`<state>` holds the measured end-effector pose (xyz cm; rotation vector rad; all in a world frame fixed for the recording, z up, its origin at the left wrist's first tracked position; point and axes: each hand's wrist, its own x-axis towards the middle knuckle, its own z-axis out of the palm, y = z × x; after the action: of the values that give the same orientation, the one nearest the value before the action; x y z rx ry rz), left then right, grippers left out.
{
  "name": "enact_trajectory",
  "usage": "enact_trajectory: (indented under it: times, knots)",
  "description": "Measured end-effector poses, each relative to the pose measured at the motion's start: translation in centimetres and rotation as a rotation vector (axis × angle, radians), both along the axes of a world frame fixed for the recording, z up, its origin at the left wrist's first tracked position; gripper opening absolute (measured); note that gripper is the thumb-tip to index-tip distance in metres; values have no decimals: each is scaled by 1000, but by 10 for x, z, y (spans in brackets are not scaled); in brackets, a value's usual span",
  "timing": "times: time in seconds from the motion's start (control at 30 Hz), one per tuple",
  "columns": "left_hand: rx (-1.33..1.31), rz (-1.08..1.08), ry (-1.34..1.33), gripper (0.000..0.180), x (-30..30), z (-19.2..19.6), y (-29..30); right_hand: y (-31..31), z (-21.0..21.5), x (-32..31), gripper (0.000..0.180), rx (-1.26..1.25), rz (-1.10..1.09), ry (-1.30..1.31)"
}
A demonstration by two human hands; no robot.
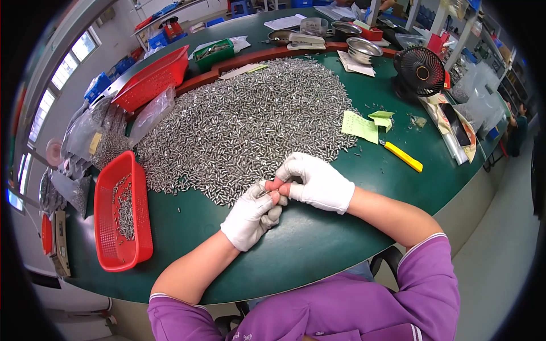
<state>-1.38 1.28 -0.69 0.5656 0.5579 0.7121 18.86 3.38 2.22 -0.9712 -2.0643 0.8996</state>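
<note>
- Purple sleeves (364,307) at lower edge, bare forearms reaching over green tabletop (318,238).
- Left hand (253,213), white glove, fingers curled, pinching what looks like a small metal pin (267,192) at the bare fingertips; too small to confirm.
- Right hand (318,182), white glove, fingers closed against left fingertips, touching same spot; whether gripping the pin cannot tell.
- Big pile of small metal pins (244,125) just beyond hands, covering tabletop middle; looks mostly unsorted.
- Red tray (108,250) left of hands, only a thin scatter of pins inside; judged early in the sorting, most left.
- Second red basket (153,77) tilted at far left, clear bags beside.
- Yellow utility knife (404,156) and green paper slips (361,126) right of pile, apart from hands.
- Black desk fan (421,71), steel bowls (363,50) at far edge.
- Nothing between hands and pile or tray.
</note>
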Motion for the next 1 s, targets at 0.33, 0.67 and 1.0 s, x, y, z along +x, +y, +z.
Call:
enact_trajectory:
  times: [0.33, 0.67, 1.0]
  knots:
    - [33, 10, 43, 25, -2, 1, -1, 24, -17, 18, 9, 449, -233, -409]
    - [30, 14, 39, 25, -1, 1, -1, 17, -9, 8, 9, 545, -159, -469]
    - [34, -55, 34, 18, -1, -2, 2, 2, 0, 2, 15, 472, -71, -188]
